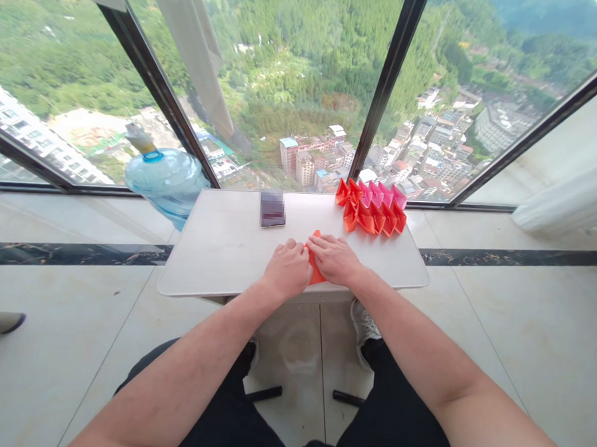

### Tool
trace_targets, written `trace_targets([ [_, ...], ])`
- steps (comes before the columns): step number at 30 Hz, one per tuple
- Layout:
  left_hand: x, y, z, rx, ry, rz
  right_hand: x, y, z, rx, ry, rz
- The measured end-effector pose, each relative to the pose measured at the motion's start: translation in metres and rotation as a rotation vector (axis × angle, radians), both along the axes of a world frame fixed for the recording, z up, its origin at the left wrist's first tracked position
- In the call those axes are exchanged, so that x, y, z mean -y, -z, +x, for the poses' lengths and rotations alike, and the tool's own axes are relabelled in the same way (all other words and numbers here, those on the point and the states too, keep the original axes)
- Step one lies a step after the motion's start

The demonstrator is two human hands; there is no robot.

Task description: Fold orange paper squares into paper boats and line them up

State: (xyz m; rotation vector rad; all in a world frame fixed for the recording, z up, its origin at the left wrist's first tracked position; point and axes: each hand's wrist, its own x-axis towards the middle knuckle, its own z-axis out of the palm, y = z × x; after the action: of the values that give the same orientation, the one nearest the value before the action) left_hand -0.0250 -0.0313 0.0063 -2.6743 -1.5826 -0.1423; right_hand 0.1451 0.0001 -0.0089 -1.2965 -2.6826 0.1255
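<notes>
A piece of orange-red paper (316, 272) lies on the white table (216, 259) near its front edge, partly hidden under both hands. My left hand (290, 268) is curled, its fingertips at the paper's left edge. From the other side my right hand (333, 257) rests on the paper, fingers stretched out and pointing left across it. The fingertips of the two hands nearly meet over the sheet. Folded paper pieces in orange-red (376, 219) and pink (386, 193) stand in rows at the table's back right.
A dark, partly blurred flat object (272, 209) lies at the back of the table. Left of the table, a large blue water bottle (168, 182) leans near the window. Tall windows with dark frames (388, 81) rise behind. Below the table are my shoes (364, 327) on the tiled floor.
</notes>
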Motion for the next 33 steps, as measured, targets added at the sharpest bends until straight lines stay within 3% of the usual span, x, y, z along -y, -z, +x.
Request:
trace_targets([
  [8,-0.009,0.004,-0.007,0.105,0.101,-0.025,-0.02,0.007,-0.006,-0.139,0.115,-0.085],
  [15,-0.014,0.006,-0.018,0.102,0.056,-0.03,-0.015,-0.004,0.017,-0.358,-0.014,-0.063],
  [21,-0.024,0.012,-0.012,0.147,0.035,-0.028,-0.003,-0.018,0.031,-0.154,-0.076,-0.153],
  [26,-0.026,0.015,-0.011,0.206,0.023,-0.095,-0.005,-0.017,0.032,-0.026,-0.014,-0.115],
  [33,-0.024,0.016,-0.011,0.193,0.06,-0.058,-0.003,-0.021,0.026,0.117,-0.004,-0.053],
])
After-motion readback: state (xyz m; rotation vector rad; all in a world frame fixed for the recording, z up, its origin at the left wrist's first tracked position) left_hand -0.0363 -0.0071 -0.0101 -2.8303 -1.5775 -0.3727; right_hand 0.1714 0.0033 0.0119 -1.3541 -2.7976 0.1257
